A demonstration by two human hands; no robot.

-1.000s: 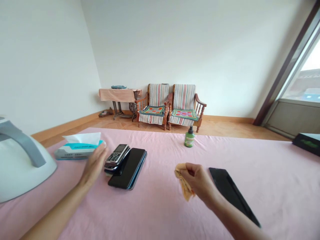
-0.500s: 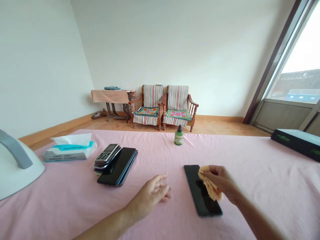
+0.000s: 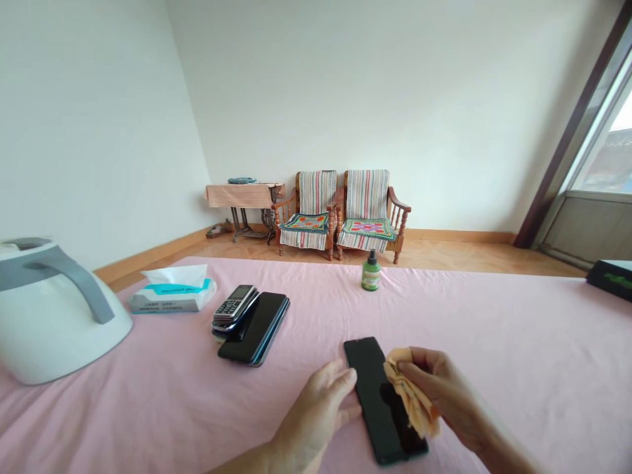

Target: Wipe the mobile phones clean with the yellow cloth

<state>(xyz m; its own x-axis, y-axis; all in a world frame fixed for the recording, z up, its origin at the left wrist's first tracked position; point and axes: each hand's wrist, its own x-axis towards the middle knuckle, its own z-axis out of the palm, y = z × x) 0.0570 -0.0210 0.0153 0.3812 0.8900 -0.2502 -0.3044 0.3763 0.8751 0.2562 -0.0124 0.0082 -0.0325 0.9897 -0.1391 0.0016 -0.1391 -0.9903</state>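
two hands meet over a black smartphone (image 3: 380, 395) lying flat, screen up, on the pink-covered tabletop (image 3: 494, 342) at about 6 o'clock in the view. the left hand (image 3: 316, 415) rests with loosely spread fingers against the phone's left long edge, gripping nothing. the right hand (image 3: 439, 388) is closed around a crumpled yellow-orange cloth (image 3: 409, 395), which lies on the phone's screen near its right side.

at about 10 o'clock from the phone, well apart from it, sits a stack of phones (image 3: 254, 319): a keypad phone (image 3: 233, 304) on top of dark slab phones. further out the same way lies a tissue pack (image 3: 170, 296) with a white sheet sticking up. at 9 o'clock, near the tabletop's left edge, stands a white appliance (image 3: 44, 329) with a grey handle. at 12 o'clock a small green bottle (image 3: 370, 271) stands upright near the far edge. at 2 o'clock a dark box (image 3: 609, 278) lies at the right edge. beyond the tabletop, two wooden chairs (image 3: 345, 210) with striped covers stand against the far wall, a small side table (image 3: 244, 197) to their left.
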